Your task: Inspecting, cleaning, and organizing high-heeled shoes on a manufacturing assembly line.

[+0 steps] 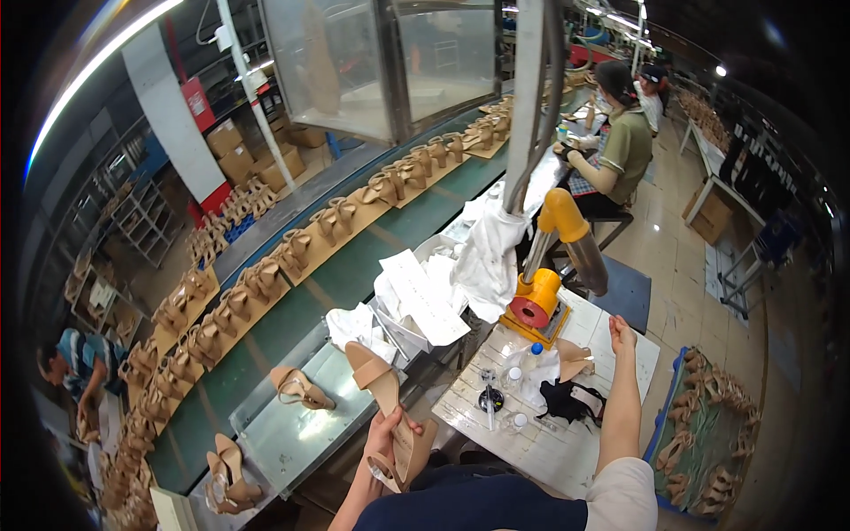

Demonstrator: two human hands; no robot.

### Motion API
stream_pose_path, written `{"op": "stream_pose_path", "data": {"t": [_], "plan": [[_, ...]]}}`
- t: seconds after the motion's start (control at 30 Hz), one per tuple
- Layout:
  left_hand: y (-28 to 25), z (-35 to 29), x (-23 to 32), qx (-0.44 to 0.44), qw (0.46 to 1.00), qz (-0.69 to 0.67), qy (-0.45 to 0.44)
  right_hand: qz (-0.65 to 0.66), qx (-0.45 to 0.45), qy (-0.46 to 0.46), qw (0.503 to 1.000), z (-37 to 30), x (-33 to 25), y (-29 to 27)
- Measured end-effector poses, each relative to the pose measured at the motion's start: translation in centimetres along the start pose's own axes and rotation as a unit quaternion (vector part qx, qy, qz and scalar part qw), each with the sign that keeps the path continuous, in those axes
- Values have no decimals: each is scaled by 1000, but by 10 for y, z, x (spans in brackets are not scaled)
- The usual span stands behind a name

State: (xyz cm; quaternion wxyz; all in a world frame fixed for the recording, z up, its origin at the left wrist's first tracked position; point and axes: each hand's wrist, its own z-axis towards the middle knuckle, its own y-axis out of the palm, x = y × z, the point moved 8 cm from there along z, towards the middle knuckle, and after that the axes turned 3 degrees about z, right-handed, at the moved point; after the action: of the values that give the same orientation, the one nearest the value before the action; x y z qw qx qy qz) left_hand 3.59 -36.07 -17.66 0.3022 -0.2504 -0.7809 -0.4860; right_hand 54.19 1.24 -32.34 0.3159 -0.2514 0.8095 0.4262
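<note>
My left hand (390, 432) grips a tan block-heeled sandal (383, 388) in front of my body, toe pointing away and sole tilted. Its ankle strap hangs loose near my wrist. Out to the right, my right hand (622, 336) is raised over the far right edge of a white worktable (549, 460), fingers curled together. Whatever lies in those fingers, if anything, is too small to make out. Left of that hand stands a yellow machine (538, 288) with a red round face. Another tan sandal (301, 388) lies on the metal ledge to my left.
Rows of tan sandals (257, 281) line a green conveyor belt (332, 283). White papers (421, 296) fill a box beside it. Small bottles (512, 376) and a black cloth (571, 401) lie on the worktable. At right is a sandal-filled blue tray (658, 429); a co-worker (624, 146) sits ahead.
</note>
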Motion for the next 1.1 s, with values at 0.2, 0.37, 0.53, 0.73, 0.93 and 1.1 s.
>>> {"op": "stream_pose_path", "data": {"t": [0.2,0.37,0.53,0.73,0.93,1.1], "plan": [[-8,-2,-2,29,999,-38,-9,-77,10,53,996,1,5,-8],[-5,-3,2,32,998,-61,-13,-92,-9,60,994,17,10,-10],[-10,-9,-5,42,995,-89,-10,-53,-26,62,996,0,14,15],[-15,-16,-13,37,993,-106,-24,-93,-17,108,990,-7,14,12],[-7,-8,-18,1,983,-173,-57,-73,-22,102,992,-4,9,11],[5,-1,-16,-6,968,-230,-101,-72,-47,95,992,-5,2,17]]}}
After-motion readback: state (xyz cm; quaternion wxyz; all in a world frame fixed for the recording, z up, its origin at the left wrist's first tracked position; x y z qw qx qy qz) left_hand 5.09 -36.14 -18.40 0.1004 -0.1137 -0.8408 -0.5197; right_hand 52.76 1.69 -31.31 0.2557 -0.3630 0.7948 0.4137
